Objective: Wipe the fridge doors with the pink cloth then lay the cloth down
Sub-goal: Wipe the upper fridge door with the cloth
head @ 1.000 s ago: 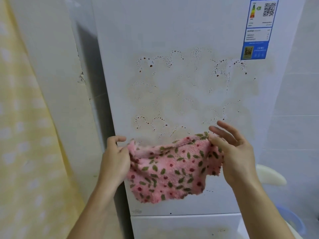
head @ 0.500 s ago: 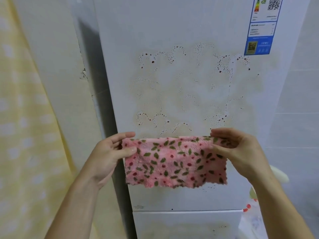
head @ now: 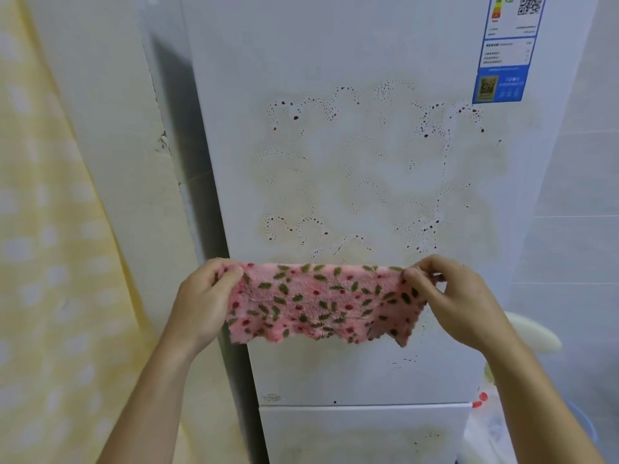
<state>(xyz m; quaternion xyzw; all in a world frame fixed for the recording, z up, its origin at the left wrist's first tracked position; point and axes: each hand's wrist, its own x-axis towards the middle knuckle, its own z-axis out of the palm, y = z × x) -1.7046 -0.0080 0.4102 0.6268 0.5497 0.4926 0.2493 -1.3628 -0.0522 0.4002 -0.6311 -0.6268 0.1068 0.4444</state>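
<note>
Head view: the pink cloth (head: 321,303) is pinched taut at its top corners by the left hand (head: 201,303) and right hand (head: 459,303), held before the stained upper fridge door (head: 351,182). Wiping appears not yet begun; the cloth must next be pressed flat against the stains.

Two bare forearms end in the bare left hand (head: 201,303) and right hand (head: 465,303).

A white-and-blue label (head: 509,48) stood at the top right of the upper fridge door (head: 335,55), bearing a black QR code (head: 530,4) and a yellowish QR code (head: 487,87). Its print was too blurred to read.
</note>
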